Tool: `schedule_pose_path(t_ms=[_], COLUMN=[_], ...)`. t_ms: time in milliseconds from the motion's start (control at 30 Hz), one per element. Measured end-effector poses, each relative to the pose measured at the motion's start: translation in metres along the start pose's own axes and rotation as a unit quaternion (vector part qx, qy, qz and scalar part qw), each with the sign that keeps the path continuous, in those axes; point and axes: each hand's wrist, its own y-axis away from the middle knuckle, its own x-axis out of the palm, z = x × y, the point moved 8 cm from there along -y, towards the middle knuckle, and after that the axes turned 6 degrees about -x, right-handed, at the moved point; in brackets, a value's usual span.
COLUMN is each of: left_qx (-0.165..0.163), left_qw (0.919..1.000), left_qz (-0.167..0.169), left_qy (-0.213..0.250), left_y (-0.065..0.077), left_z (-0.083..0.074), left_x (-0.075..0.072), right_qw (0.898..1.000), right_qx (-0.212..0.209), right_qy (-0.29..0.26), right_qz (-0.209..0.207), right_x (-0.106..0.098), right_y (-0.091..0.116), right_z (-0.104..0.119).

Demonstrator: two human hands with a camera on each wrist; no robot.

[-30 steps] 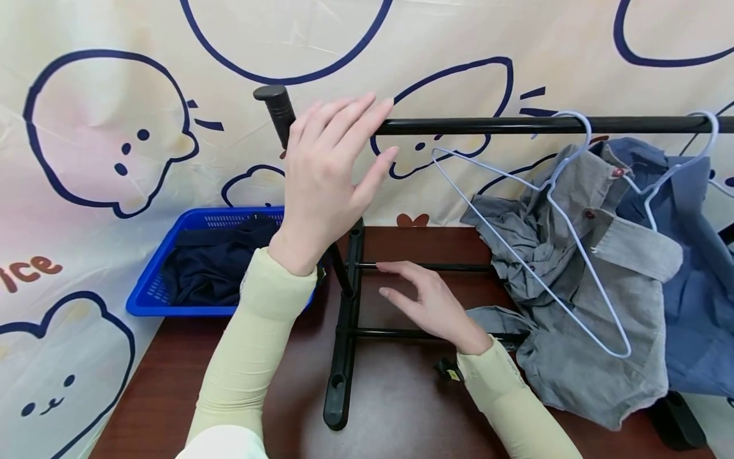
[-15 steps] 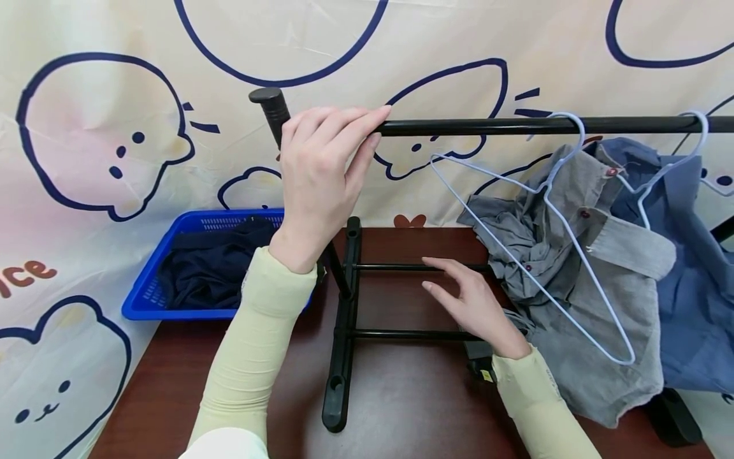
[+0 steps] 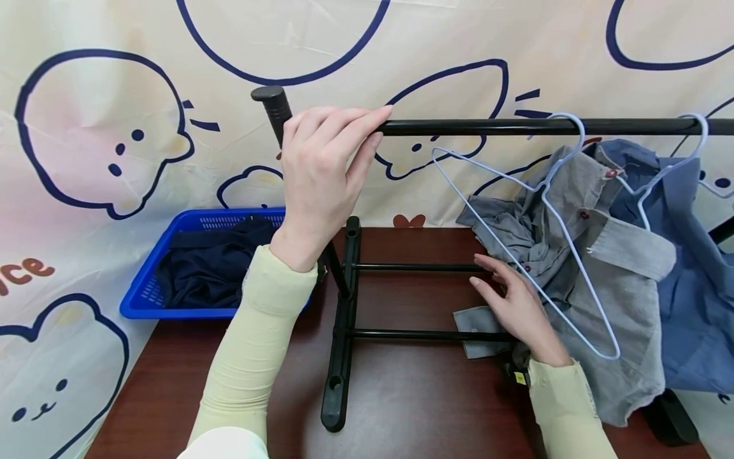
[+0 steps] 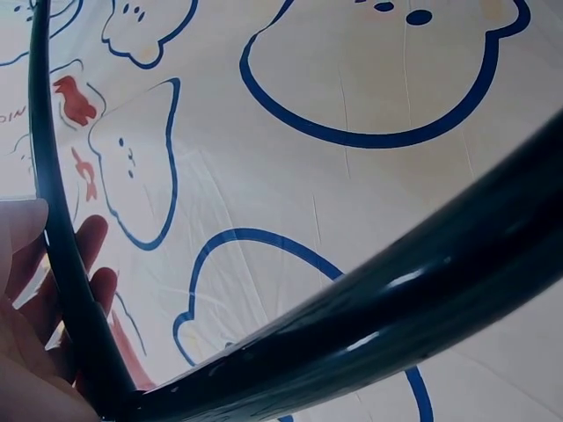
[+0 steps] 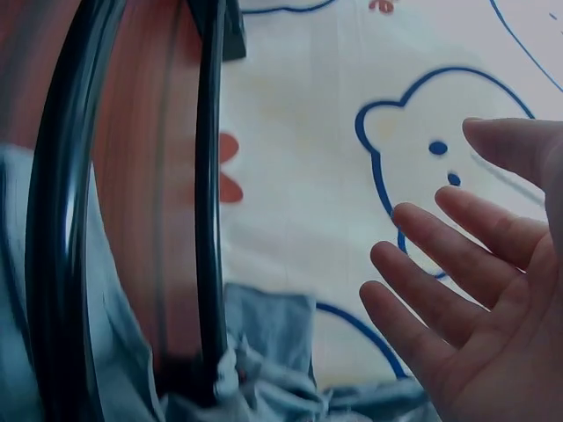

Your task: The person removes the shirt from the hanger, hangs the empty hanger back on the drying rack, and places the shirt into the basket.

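In the head view my left hand (image 3: 321,166) holds the black rail (image 3: 459,127) of a clothes rack close to its left end. The left wrist view shows thumb and fingers around the black rod (image 4: 66,229). My right hand (image 3: 518,309) is low beside a grey shirt (image 3: 625,319), fingers spread in the right wrist view, palm holding nothing. A light-blue hanger (image 3: 582,137) hooks over the rail in front of the grey shirt, its left arm bare. Behind hangs a blue shirt (image 3: 694,306) on a second hanger (image 3: 701,143).
A blue basket (image 3: 143,287) with dark navy cloth (image 3: 218,261) stands at the left. The rack's black foot (image 3: 338,382) and two lower crossbars (image 3: 413,334) extend over the brown table (image 3: 413,401). A patterned curtain (image 3: 143,255) covers the back.
My right hand has moved right, from over the lower crossbars to the grey shirt. The left hand's fingers have lowered and curled onto the rail.
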Motion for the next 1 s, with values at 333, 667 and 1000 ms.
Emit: schedule_pose_path(t_ms=[333,667,1000], left_qx=[-0.002,-0.006,-0.005], left_qw=[1.0,0.9999,1.0], left_qz=[0.005,0.008,-0.002], left_qy=[-0.001,-0.005,0.0], left_y=[0.0,0.001,0.0], left_z=[0.0,0.001,0.001], left_x=[0.001,0.001,0.0], right_qw=[0.995,0.993,0.983], right_qx=[0.054,0.046,0.017], right_qy=[0.06,0.055,0.102], right_qz=[-0.061,-0.095,-0.154], right_x=[-0.042,-0.074,-0.11], right_y=[0.017,0.027,0.037], right_z=[-0.019,-0.019,0.001])
